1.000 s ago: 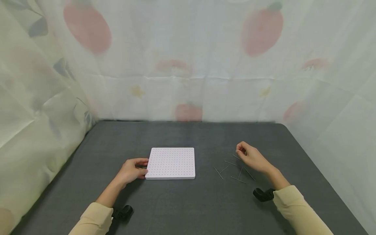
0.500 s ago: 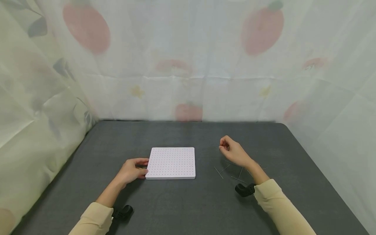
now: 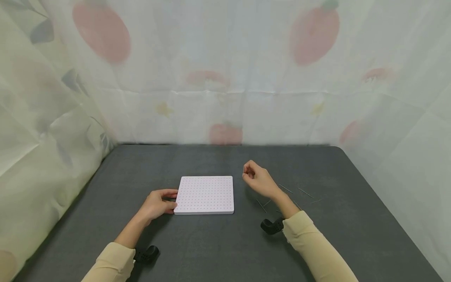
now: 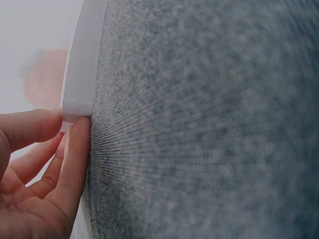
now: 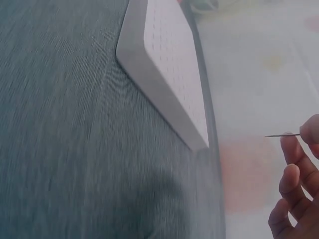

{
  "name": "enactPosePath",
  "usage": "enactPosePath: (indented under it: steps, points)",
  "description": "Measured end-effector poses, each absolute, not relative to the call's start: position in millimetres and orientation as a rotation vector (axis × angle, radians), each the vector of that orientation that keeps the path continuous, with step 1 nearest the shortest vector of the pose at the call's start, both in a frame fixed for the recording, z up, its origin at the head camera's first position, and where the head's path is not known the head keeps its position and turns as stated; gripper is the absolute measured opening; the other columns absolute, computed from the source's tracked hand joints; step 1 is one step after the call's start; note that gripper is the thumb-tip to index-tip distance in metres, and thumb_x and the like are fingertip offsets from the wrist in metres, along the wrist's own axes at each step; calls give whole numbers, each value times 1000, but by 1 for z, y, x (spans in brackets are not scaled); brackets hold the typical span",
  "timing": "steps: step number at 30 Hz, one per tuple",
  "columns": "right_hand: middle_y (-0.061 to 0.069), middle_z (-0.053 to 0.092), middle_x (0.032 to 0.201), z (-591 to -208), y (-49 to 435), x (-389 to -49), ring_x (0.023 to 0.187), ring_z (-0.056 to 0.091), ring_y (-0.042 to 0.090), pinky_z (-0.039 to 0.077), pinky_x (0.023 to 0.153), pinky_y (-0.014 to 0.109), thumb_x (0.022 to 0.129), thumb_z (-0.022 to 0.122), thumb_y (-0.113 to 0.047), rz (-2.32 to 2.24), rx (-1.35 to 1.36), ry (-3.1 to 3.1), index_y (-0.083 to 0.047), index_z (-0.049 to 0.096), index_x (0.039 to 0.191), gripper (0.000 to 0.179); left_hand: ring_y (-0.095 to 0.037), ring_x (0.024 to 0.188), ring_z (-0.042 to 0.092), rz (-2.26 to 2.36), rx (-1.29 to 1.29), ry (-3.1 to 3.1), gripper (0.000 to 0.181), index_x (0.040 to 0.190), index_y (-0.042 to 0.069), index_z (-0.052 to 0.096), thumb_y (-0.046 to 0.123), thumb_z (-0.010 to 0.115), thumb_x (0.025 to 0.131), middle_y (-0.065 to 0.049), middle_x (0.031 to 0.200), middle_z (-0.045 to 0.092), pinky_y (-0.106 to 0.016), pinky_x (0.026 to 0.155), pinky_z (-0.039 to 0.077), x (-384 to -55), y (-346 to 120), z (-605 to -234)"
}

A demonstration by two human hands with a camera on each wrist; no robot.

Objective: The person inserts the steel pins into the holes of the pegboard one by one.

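A white board with rows of small holes (image 3: 204,196) lies flat on the dark table. At its left edge my left hand (image 3: 154,205) grips the board, thumb on the upper face and fingers against the side, as the left wrist view shows. My right hand (image 3: 260,181) is raised over the table just right of the board. Between its thumb and forefinger it pinches a thin metal pin (image 5: 280,135), whose pointed end sticks out; the other fingers are loosely bent. In the head view this pin is too small to make out.
Several more thin metal pins (image 3: 305,192) lie scattered on the table (image 3: 218,246) right of the board, some partly hidden by the right forearm. Pale curtains (image 3: 275,78) with printed fruit hang behind the table and at both sides.
My right hand has moved left from above the scattered pins to near the board's right side. The left hand and the board have stayed in place.
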State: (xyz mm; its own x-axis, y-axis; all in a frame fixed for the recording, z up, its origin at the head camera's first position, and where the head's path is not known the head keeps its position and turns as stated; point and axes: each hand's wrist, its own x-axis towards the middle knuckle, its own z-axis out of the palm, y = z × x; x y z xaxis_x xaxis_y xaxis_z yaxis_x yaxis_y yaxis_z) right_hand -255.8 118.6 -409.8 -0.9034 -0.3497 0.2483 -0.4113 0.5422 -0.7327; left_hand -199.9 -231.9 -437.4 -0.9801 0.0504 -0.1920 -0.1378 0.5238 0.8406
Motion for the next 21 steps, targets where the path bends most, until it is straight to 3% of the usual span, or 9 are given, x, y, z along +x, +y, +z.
enactPosePath:
  steps: [10,21]
  points:
    - [2,63,87,-412,83,-256,73,49,10,39,61,20,94,59,-14,1307,681,-2689,-11,57,97,5,-16,86,68,1439,-77,2567,52,135,-7,54,-3,68,85,-27,126,60,-33,70,62,-201,-232,-437]
    - [5,66,86,-419,51,-255,69,46,10,35,59,17,91,62,-7,1270,751,-2618,-9,60,95,5,-16,85,68,1441,-81,2564,52,135,-7,54,-4,67,85,-27,126,60,-33,70,62,-200,-232,-436]
